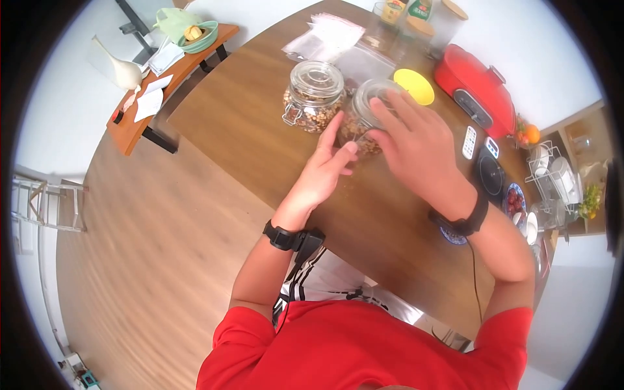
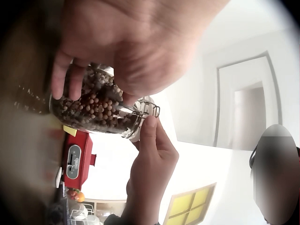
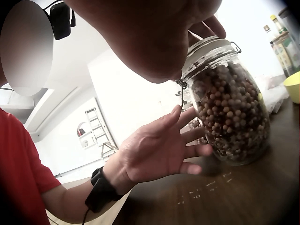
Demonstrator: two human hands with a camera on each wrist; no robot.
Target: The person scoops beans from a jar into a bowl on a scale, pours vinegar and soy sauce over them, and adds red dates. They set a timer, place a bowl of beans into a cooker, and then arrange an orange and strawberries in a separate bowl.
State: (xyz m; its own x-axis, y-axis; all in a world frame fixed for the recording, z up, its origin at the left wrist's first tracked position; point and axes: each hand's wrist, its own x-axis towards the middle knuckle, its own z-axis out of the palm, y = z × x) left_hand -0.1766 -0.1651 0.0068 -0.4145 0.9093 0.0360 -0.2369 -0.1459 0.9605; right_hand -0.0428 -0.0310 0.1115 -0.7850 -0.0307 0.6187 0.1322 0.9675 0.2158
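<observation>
A glass clip-top jar (image 3: 229,108) with a wire clasp (image 2: 152,110) stands on the wooden table, filled with small brown and reddish round pieces. My right hand (image 1: 419,146) grips its lid (image 1: 376,97) from above, the thumb at the clasp and the fingers across the top. Against the jar's near side is my left hand (image 3: 152,152), fingers spread and fairly straight, thumb pointing up just under the clasp. A second clip-top jar (image 1: 314,97), holding similar brown pieces, stands close to the left with its lid down.
Behind the jars are clear plastic bags (image 1: 331,39), a yellow bowl (image 1: 414,87) and several bottles and canisters. A red electric cooker (image 1: 474,91) stands at the back right. Remotes, a black round plate (image 1: 489,170) and a dish rack (image 1: 552,172) line the right side.
</observation>
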